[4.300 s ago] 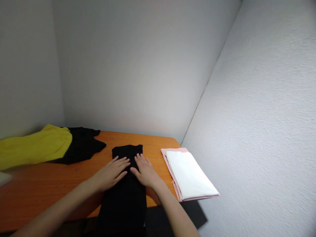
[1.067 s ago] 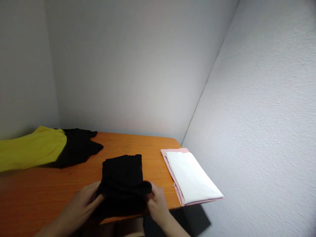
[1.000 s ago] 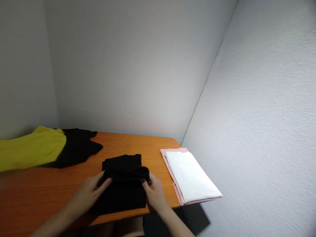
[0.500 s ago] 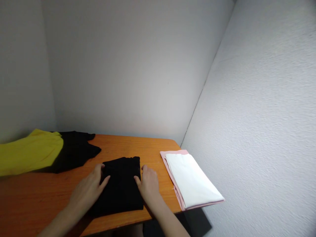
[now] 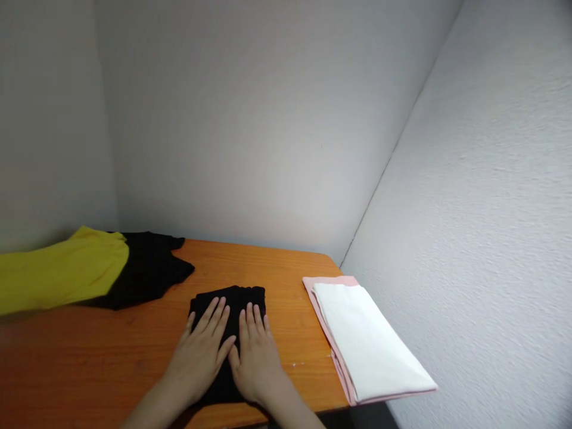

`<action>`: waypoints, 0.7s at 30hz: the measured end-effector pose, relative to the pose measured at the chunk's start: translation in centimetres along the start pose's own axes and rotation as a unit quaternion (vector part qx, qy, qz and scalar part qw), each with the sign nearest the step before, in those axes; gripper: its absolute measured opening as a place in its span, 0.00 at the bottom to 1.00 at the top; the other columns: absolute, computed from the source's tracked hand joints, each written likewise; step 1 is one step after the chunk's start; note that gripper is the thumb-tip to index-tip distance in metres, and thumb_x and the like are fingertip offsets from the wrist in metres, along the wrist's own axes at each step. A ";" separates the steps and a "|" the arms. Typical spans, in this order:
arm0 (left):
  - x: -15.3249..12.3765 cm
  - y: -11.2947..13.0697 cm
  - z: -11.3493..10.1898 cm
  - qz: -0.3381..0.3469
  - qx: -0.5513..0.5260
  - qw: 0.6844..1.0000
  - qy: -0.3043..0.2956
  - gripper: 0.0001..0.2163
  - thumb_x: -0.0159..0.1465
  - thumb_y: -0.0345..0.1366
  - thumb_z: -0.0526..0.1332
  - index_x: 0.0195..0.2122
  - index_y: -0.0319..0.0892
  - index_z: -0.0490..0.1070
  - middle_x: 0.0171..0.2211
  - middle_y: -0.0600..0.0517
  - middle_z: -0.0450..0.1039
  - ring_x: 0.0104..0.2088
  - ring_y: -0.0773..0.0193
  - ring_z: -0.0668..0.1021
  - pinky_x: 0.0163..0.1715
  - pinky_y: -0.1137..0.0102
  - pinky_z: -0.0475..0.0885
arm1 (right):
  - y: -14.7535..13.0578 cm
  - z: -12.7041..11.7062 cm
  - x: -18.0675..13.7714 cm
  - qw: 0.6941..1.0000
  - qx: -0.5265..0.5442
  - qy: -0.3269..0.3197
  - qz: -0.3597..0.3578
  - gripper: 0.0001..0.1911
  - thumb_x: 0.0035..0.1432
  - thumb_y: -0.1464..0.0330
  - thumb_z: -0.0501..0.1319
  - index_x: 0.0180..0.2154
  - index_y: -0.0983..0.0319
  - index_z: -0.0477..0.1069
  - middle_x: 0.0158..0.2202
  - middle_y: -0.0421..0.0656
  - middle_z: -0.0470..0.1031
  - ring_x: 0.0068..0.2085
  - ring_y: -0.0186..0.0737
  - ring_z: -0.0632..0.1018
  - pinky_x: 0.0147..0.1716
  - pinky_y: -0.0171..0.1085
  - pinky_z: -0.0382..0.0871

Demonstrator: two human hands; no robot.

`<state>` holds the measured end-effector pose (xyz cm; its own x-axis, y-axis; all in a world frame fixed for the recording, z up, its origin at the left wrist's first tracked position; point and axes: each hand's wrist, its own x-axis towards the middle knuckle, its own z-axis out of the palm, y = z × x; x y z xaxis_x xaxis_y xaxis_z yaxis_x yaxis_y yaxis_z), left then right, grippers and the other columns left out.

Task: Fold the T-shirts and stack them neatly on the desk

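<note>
A folded black garment (image 5: pixel 236 295) lies near the front edge of the wooden table (image 5: pixel 286 298). My left hand (image 5: pixel 199 351) rests flat on its left part, fingers stretched out and pointing away from me. Beside it, my right hand (image 5: pixel 257 354) lies flat on the right part, fingers extended, with the thumbs close together over the middle. Both palms cover much of the cloth, so its near half is mostly hidden.
To the right, a folded white cloth (image 5: pixel 366 339) lies on a folded pink cloth (image 5: pixel 308 286), overhanging the table's front edge. At the left, a yellow garment (image 5: pixel 67 271) overlaps a black garment (image 5: pixel 152 268). Walls stand behind and at the right.
My hands have moved from the side edges of the folded black garment onto its top and now lie flat. The view has shifted slightly.
</note>
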<state>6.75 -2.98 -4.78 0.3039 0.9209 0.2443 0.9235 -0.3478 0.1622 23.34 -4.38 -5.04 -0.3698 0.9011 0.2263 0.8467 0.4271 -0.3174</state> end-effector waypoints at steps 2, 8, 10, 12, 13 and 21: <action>-0.1 0.1 0.0 -0.005 -0.009 1.000 0.005 0.28 0.68 0.48 0.46 0.66 0.40 0.58 0.70 0.44 0.48 0.70 0.48 0.53 0.64 0.41 0.53 | 0.1 0.0 -0.1 1.000 0.001 0.001 0.001 0.35 0.70 0.56 0.42 0.69 0.72 0.46 0.71 0.52 0.36 0.70 0.53 0.39 0.68 0.57 0.40; -0.2 0.3 -0.3 -0.012 0.005 1.000 -0.004 0.28 0.69 0.48 0.45 0.66 0.39 0.57 0.70 0.45 0.46 0.70 0.50 0.53 0.65 0.42 0.53 | -0.1 0.0 0.1 1.000 0.000 -0.008 0.003 0.35 0.70 0.56 0.43 0.69 0.72 0.45 0.71 0.52 0.36 0.70 0.53 0.39 0.68 0.57 0.40; -0.2 0.3 -0.2 -0.009 0.019 1.000 -0.008 0.29 0.68 0.48 0.44 0.66 0.39 0.57 0.70 0.45 0.46 0.70 0.51 0.53 0.65 0.43 0.53 | -0.2 -0.3 0.0 1.000 0.000 -0.007 0.006 0.35 0.70 0.57 0.43 0.69 0.73 0.45 0.71 0.53 0.36 0.71 0.53 0.39 0.68 0.57 0.40; -0.2 0.1 0.2 -0.007 0.037 0.999 -0.007 0.30 0.68 0.48 0.42 0.66 0.37 0.56 0.70 0.46 0.46 0.70 0.51 0.52 0.65 0.44 0.53 | -0.5 -0.8 -0.2 1.000 0.004 -0.002 0.008 0.35 0.70 0.56 0.42 0.69 0.73 0.45 0.71 0.54 0.38 0.71 0.52 0.40 0.68 0.56 0.40; -0.2 0.0 0.5 -0.007 0.046 0.999 -0.003 0.30 0.68 0.48 0.41 0.66 0.36 0.56 0.70 0.46 0.46 0.70 0.52 0.52 0.65 0.44 0.53 | -0.7 -1.0 -0.3 1.000 0.007 0.000 0.010 0.35 0.70 0.56 0.42 0.69 0.73 0.46 0.71 0.54 0.38 0.71 0.52 0.40 0.68 0.55 0.39; -0.3 -1.3 3.3 0.010 0.048 0.998 0.046 0.34 0.63 0.48 0.38 0.63 0.33 0.63 0.69 0.43 0.53 0.70 0.47 0.53 0.63 0.40 0.51 | -1.0 -2.2 -1.4 1.000 0.016 0.011 0.009 0.35 0.70 0.55 0.42 0.69 0.72 0.46 0.71 0.54 0.43 0.71 0.48 0.42 0.68 0.53 0.39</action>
<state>6.27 -2.21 -8.25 0.3039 0.8922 0.3341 0.9368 -0.3436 0.0657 23.88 -6.24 -3.00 -0.3457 0.9072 0.2398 0.8404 0.4130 -0.3509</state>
